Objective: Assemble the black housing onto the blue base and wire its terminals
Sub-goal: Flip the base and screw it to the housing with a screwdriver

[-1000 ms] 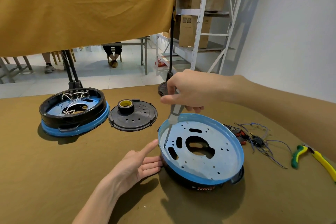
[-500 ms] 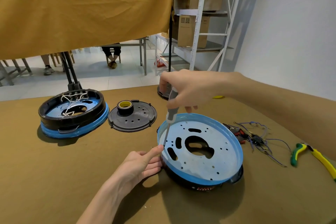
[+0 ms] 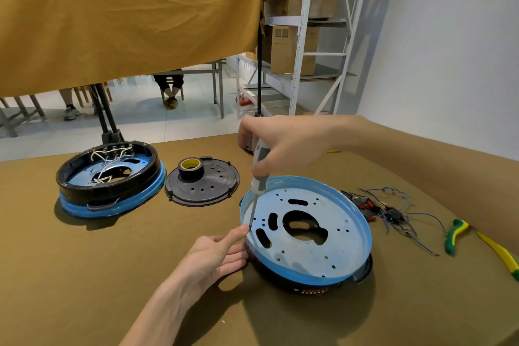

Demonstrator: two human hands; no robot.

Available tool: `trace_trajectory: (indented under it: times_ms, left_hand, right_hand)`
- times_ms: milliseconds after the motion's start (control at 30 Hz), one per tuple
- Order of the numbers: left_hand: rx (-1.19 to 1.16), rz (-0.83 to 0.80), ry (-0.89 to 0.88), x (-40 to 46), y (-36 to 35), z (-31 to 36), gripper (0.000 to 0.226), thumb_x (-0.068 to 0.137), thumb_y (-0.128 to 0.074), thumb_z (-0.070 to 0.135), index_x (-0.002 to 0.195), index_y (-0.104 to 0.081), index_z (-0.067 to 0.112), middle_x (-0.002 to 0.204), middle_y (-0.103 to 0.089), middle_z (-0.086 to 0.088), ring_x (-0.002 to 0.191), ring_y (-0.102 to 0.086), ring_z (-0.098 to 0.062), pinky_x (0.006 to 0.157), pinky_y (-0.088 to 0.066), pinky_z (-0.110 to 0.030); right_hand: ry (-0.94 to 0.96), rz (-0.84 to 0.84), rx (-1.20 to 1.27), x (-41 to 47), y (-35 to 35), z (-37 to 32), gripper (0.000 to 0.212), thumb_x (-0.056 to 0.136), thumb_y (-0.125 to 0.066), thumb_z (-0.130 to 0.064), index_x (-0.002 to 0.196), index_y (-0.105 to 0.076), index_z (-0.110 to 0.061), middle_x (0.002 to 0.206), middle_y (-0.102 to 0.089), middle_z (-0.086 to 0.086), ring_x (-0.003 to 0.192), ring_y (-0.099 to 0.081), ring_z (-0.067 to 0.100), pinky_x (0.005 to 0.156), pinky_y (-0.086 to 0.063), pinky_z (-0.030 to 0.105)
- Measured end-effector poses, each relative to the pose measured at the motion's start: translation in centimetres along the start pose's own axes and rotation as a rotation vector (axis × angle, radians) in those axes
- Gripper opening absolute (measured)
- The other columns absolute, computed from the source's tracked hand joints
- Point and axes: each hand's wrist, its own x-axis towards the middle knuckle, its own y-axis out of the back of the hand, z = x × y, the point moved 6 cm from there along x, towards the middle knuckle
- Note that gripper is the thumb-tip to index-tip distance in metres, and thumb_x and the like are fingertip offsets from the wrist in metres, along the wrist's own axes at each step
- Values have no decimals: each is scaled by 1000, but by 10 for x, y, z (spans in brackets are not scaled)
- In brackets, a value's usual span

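Crept closer, left hand (image 3: 213, 253), loose-fingered against blue base (image 3: 337, 244); right hand (image 3: 283, 143) fingers wrapped round screwdriver (image 3: 259, 174); could slip and jab fingertip

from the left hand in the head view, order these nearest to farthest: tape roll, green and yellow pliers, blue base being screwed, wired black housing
From the left hand:
1. Blue base, touching its fingertips, just right.
2. Tape roll, farther back on the black cover plate.
3. Wired black housing, back left.
4. Green and yellow pliers, far right, beyond the base.
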Motion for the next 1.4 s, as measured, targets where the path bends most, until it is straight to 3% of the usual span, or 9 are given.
trace_trajectory:
  times_ms: [100, 167, 267, 400, 567, 667, 1200, 1300, 1400]
  left_hand:
    - [-1, -5, -3, 0, 1, -1, 139, 46, -98, 43, 158, -26, 5, 100, -78, -19, 93, -78, -31, 73, -65, -38]
    - [-3, -15, -8, 0, 1, -1, 138, 46, -99, 43, 157, -28, 3, 101, -78, -19, 95, -78, -31, 73, -64, -37]
    - [0, -13, -8, 0, 2, -1, 137, 46, -99, 43, 156, -29, 2, 102, -78, -20, 95, -78, -31, 73, -65, -38]
    - [2, -5, -6, 2, 1, -2, 136, 46, -99, 43, 156, -28, 4, 100, -78, -19, 93, -78, -31, 74, -65, -39]
    - [8, 0, 1, 3, 2, -2, 135, 47, -98, 42, 156, -29, 3, 100, -78, -19, 93, -78, -31, 74, -65, -40]
    - [10, 1, 4, 4, 2, -3, 134, 46, -98, 42, 155, -30, 3, 100, -78, -19, 93, -78, -31, 73, -65, -39]
    - [-2, 5, 6, 4, 3, -3, 144, 40, -103, 44, 157, -27, 5, 102, -77, -21, 94, -77, -33, 74, -65, -41]
    - [-1, 9, 5, 3, 3, -2, 139, 44, -100, 43, 157, -28, 5, 101, -78, -21, 93, -78, -33, 72, -65, -40]
    - [2, 8, 7, 1, 2, -2, 139, 45, -99, 42, 157, -26, 4, 101, -78, -21, 93, -78, -32, 73, -65, -40]
  right_hand:
    - [3, 121, -93, 4, 2, 1, 21, 101, -60, -41, 110, -51, -24, 91, -70, 1, 56, -69, 13, 44, -49, 17]
    - [7, 168, -85, 6, 2, 3, 23, 103, -57, -45, 109, -52, -24, 86, -68, -3, 62, -70, 16, 46, -50, 18]
    - [1, 25, 46, 2, 0, 7, 27, 97, -67, -31, 113, -46, -28, 96, -70, -3, 78, -70, 22, 54, -58, 28]
    - [-16, 111, -72, 2, 0, 8, 24, 101, -60, -41, 110, -52, -20, 85, -70, 2, 56, -70, 17, 46, -57, 27]
    - [3, -11, 25, -4, 0, 10, 32, 97, -69, -30, 118, -45, -24, 94, -68, 4, 57, -66, 8, 48, -50, 19]
    - [-18, 70, -60, -1, -1, 8, 26, 103, -58, -41, 109, -50, -18, 83, -74, 7, 47, -67, 13, 42, -52, 22]
    - [-20, 93, -82, -5, 0, 9, 29, 106, -51, -44, 108, -49, -15, 82, -71, 6, 47, -68, 15, 44, -55, 26]
    - [-1, -11, 32, -9, -3, 9, 23, 103, -60, -34, 115, -45, -21, 89, -71, 1, 56, -68, 10, 49, -55, 22]
    - [-19, 16, -17, -8, -2, 8, 21, 105, -56, -33, 113, -51, -14, 73, -73, 4, 50, -69, 15, 44, -52, 21]
